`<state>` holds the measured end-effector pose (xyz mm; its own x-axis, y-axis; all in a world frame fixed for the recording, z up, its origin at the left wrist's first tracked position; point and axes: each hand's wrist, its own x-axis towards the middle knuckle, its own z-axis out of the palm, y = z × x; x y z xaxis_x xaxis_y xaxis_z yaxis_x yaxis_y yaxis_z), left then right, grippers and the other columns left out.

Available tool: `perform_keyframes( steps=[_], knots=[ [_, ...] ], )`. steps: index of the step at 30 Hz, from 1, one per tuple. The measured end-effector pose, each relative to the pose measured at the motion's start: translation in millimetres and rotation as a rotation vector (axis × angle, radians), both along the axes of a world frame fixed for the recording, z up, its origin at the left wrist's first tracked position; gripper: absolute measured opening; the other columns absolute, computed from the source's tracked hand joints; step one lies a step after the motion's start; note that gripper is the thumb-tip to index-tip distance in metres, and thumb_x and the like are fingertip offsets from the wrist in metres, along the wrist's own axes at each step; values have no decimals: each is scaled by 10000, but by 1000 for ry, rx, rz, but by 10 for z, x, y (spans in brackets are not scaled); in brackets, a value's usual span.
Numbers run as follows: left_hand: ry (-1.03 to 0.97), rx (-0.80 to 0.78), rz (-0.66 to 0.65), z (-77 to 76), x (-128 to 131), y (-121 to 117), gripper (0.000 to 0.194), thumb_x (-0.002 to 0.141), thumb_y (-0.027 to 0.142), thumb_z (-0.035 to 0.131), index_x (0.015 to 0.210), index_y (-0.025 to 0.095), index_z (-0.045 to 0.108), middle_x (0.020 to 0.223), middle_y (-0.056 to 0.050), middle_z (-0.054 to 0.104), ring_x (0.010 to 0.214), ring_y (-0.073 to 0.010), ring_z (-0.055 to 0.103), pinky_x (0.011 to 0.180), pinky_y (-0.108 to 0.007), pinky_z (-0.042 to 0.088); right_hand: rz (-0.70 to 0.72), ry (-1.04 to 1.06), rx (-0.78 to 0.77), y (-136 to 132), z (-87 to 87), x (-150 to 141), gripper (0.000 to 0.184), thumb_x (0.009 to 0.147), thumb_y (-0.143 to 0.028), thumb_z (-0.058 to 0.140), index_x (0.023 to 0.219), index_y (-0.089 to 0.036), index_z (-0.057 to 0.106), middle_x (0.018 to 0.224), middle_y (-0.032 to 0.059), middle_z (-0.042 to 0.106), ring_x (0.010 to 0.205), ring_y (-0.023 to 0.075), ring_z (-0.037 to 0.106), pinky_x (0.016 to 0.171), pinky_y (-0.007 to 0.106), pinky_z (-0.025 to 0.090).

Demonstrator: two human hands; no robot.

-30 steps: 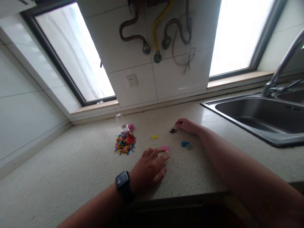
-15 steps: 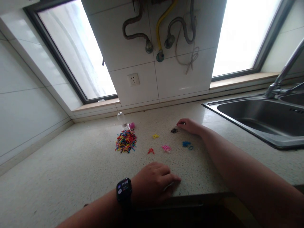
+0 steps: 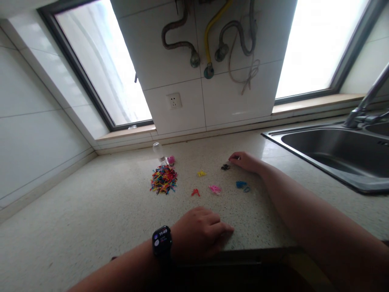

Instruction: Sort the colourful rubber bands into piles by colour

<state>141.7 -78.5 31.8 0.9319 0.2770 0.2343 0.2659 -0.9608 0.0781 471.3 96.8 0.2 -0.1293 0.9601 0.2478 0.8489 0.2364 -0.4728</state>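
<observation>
The pink pile (image 3: 215, 189) of small bands lies on the speckled counter (image 3: 121, 207); take it as the centre of a clock seen from the camera, twelve pointing towards the wall. At nine o'clock near it is the small red pile (image 3: 195, 192), between ten and eleven the yellow pile (image 3: 201, 173), at one the black pile (image 3: 225, 166), and at three the blue pile (image 3: 241, 185). The right hand (image 3: 243, 160) reaches in at two o'clock, fingertips just beside the black pile; thumb and fingers are drawn close in a narrow grip, but whether anything is pinched between them cannot be told. The left hand (image 3: 200, 231) rests near the counter's front edge towards seven o'clock, nearest the pink and red piles but touching neither, index finger stretched out, thumb a little apart below it, grip loose and nothing visible in it. A dark watch (image 3: 162, 240) circles that wrist. Farther out, between nine and ten, sits the large mixed heap (image 3: 163, 179), with a clear container (image 3: 158, 152) and a pink object (image 3: 171, 159) just behind it. The steel sink (image 3: 334, 152) lies well apart, between two and three; the wall socket (image 3: 174, 100) is at eleven.
</observation>
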Motion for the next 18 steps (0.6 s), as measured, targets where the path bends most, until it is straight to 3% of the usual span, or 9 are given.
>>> perform_keyframes(
  steps=[18],
  knots=[
    [17, -23, 16, 1, -10, 6, 288, 951, 285, 455, 1206, 241, 581, 850, -30, 646, 755, -166, 559, 686, -303, 387, 2, -13, -19, -35, 42, -35, 270, 882, -372, 558, 999, -210, 740, 979, 78, 745, 869, 229, 667, 798, 330, 494]
  ],
)
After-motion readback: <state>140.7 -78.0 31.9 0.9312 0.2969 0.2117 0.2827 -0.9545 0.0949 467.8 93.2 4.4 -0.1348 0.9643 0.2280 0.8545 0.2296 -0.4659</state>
